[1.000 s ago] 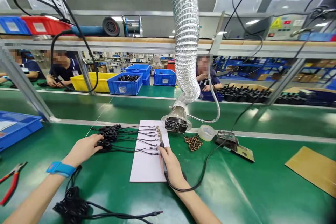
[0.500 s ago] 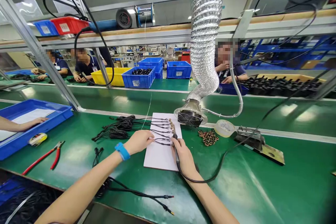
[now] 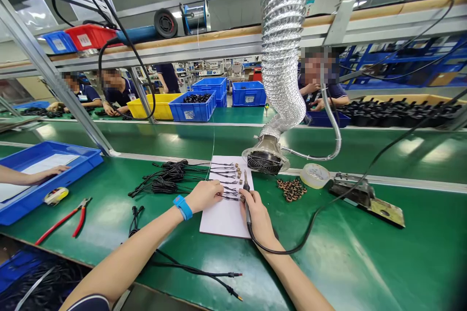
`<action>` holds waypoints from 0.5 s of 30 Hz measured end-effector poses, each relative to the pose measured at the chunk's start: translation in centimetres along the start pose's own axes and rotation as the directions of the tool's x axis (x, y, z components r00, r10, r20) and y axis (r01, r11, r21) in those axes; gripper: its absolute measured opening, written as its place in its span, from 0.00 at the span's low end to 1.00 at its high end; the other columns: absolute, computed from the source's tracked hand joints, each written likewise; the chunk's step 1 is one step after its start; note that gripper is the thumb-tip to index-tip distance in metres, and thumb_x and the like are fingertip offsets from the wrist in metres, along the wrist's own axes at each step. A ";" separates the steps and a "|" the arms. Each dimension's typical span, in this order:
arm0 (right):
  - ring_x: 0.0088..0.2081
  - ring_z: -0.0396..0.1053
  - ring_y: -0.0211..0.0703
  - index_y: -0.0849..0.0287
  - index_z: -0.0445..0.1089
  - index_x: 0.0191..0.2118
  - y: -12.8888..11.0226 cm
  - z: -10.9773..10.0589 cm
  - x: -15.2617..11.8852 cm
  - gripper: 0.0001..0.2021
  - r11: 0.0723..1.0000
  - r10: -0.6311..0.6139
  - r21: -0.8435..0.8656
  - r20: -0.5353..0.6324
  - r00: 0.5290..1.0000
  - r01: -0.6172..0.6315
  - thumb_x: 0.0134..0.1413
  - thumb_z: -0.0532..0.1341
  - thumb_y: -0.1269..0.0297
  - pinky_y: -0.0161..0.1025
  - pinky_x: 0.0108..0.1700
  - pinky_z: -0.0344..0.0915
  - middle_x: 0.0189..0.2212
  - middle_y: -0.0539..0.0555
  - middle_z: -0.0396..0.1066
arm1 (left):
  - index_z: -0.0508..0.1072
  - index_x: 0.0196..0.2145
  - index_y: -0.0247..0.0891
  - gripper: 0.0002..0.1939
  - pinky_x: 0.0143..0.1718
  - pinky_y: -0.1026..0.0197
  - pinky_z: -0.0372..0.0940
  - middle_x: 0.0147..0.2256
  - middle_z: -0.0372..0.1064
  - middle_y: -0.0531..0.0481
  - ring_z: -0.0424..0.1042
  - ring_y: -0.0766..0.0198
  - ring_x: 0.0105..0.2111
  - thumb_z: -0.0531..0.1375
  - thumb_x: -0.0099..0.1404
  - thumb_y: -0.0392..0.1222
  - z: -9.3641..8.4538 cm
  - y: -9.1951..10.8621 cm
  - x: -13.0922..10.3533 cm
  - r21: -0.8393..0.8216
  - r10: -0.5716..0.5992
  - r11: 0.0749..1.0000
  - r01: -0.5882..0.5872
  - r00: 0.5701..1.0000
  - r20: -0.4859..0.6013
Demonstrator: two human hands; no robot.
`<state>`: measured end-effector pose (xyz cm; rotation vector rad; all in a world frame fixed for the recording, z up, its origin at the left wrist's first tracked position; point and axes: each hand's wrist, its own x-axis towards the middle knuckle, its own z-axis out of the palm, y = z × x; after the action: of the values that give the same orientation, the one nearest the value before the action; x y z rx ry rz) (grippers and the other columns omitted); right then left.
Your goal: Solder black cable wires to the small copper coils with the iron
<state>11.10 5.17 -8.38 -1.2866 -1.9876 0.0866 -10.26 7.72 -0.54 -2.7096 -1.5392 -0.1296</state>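
Note:
My left hand [image 3: 204, 196], with a blue wristband, pinches a thin black cable [image 3: 230, 198] near its split end, over a white board [image 3: 222, 221]. My right hand [image 3: 260, 216] is wrapped around a soldering iron [image 3: 246, 184], its tip pointing away from me above the board. Its fingertips are close to the cable's end; whether they also grip a small brass piece there is unclear. Several cable ends lie in a row on the board, with small brass-coloured pieces [image 3: 239, 174] beside them. A thin wire [image 3: 213, 143] hangs down close to my left hand.
Coiled black cables [image 3: 168, 175] lie left of the board, red-handled pliers [image 3: 78, 216] farther left. To the right are copper-coloured parts [image 3: 291, 189], a tape roll [image 3: 315, 175] and a metal stand [image 3: 367, 199]. A fume duct [image 3: 282, 58] hangs above. A co-worker's hand rests in a blue tray [image 3: 85, 159].
My left hand has moved right, closer to my right hand. The soldering iron's tip has shifted slightly right, away from the small brass pieces.

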 end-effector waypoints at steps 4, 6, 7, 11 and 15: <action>0.35 0.72 0.42 0.58 0.65 0.56 -0.1 0.0 0.1 0.21 1.000 0.008 0.001 -0.013 1.000 -0.008 0.59 0.51 0.75 0.37 0.35 0.70 0.45 0.58 0.66 | 0.74 0.37 0.38 0.07 0.32 0.63 0.62 0.40 0.72 0.47 0.73 0.60 0.33 0.56 0.70 0.38 0.3 0.1 0.0 0.055 0.032 0.998 -0.033 0.999 0.010; 0.35 0.72 0.42 0.58 0.65 0.56 -0.1 -0.1 0.1 0.20 1.000 0.008 0.000 -0.016 1.000 -0.008 0.59 0.51 0.75 0.37 0.35 0.70 0.44 0.58 0.67 | 0.74 0.37 0.37 0.08 0.32 0.62 0.63 0.40 0.72 0.46 0.73 0.60 0.33 0.55 0.70 0.38 0.4 0.1 0.1 0.073 0.045 0.996 -0.046 0.999 0.013; 0.35 0.72 0.42 0.58 0.66 0.56 -0.1 -0.1 0.1 0.20 1.000 0.008 -0.001 -0.016 1.000 -0.008 0.59 0.51 0.74 0.37 0.35 0.70 0.44 0.58 0.67 | 0.74 0.37 0.37 0.08 0.32 0.62 0.63 0.39 0.72 0.46 0.73 0.61 0.33 0.54 0.71 0.37 0.4 0.1 0.1 0.079 0.051 0.996 -0.052 0.999 0.014; 0.34 0.72 0.42 0.58 0.66 0.56 -0.1 -0.3 0.1 0.20 1.000 0.014 -0.012 -0.018 1.000 -0.014 0.60 0.51 0.73 0.37 0.35 0.70 0.44 0.58 0.67 | 0.73 0.37 0.37 0.09 0.32 0.63 0.63 0.38 0.71 0.47 0.72 0.62 0.32 0.53 0.71 0.37 0.4 0.1 0.2 0.091 0.069 0.993 -0.070 0.998 0.010; 0.34 0.72 0.42 0.58 0.66 0.56 -0.1 -0.4 0.1 0.19 0.999 0.023 -0.030 -0.023 0.999 -0.023 0.61 0.51 0.71 0.37 0.35 0.69 0.44 0.59 0.67 | 0.73 0.36 0.37 0.13 0.31 0.63 0.62 0.37 0.72 0.47 0.71 0.63 0.30 0.51 0.73 0.39 0.5 0.0 0.4 0.086 0.069 0.994 -0.069 0.998 0.005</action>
<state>11.22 5.07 -7.99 -1.3239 -1.9618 0.0530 -9.98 8.09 -1.02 -2.6926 -1.4146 -0.0585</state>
